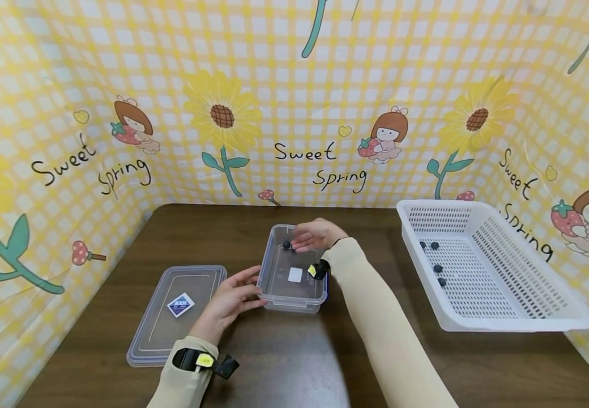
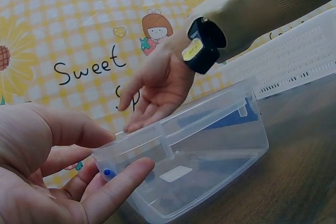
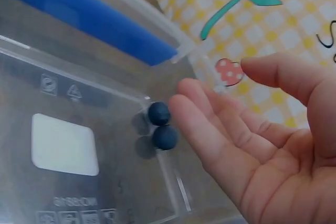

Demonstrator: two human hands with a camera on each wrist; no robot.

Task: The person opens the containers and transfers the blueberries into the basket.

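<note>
A clear plastic container [image 1: 279, 266] stands open at the table's middle. Two blueberries [image 1: 287, 245] lie side by side in its far left corner, seen close in the right wrist view [image 3: 161, 124]. My right hand [image 1: 302, 241] hovers over that corner with fingers straight, palm showing [image 3: 215, 85], holding nothing; its fingertips are just beside the berries. My left hand [image 1: 254, 286] grips the container's near left corner, which is pinched between thumb and finger [image 2: 121, 150]. The left wrist view also shows the container [image 2: 210, 156] and my right hand [image 2: 128, 114] above the far rim.
The container's clear lid [image 1: 177, 311] lies flat on the table to the left. A white slotted basket [image 1: 508, 317] stands at the right, tilted against the wall, with several blueberries [image 1: 437, 267] in it. Yellow patterned walls enclose the dark brown table [image 1: 284, 362] on three sides.
</note>
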